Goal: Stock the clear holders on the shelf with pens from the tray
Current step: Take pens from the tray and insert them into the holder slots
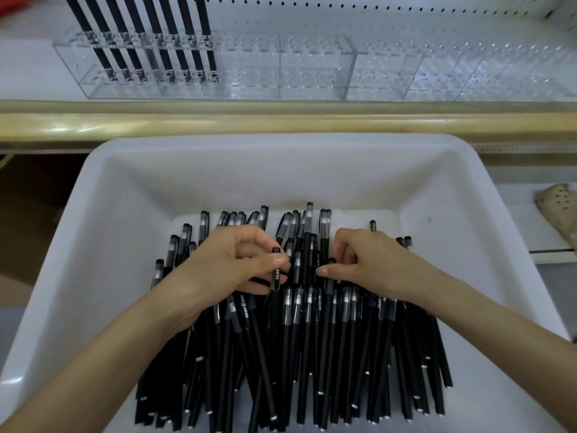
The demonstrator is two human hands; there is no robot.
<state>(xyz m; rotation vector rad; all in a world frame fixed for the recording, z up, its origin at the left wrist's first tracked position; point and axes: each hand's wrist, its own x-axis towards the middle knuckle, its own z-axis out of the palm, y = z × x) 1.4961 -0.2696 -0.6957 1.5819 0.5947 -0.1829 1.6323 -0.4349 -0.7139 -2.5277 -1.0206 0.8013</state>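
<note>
A heap of black pens (312, 339) is seen in a white tray (125, 189). It covers the near and middle floor, and most pens are laid lengthwise with their caps toward the far wall. One pen (275, 273) is raised at its cap end just above the heap, with white lettering shown on its barrel. It is pinched between the thumb and curled fingers of the left hand (231, 264).

Just to its right, the right hand (371, 264) is laid palm down on the heap. Its fingers are curled into the caps and its thumb tip is pressed against the pens. Whether a pen is actually gripped there cannot be told. The two hands are held near each other, with a few pens between them. Both bare forearms are stretched in from the lower corners, over the tray's near end.

Beyond the tray's far wall, a pale wooden rail (281, 123) is run across the view, marking the front of the shelf (25, 67). Behind it, clear holders (312, 70) are lined up side by side on the shelf. A row of black pens (156, 26) is stood in the leftmost holder (71, 57), leaning slightly left. A white pegboard (374, 14) is set behind the holders. A beige perforated object (559, 201) is partly seen at the right edge.
</note>
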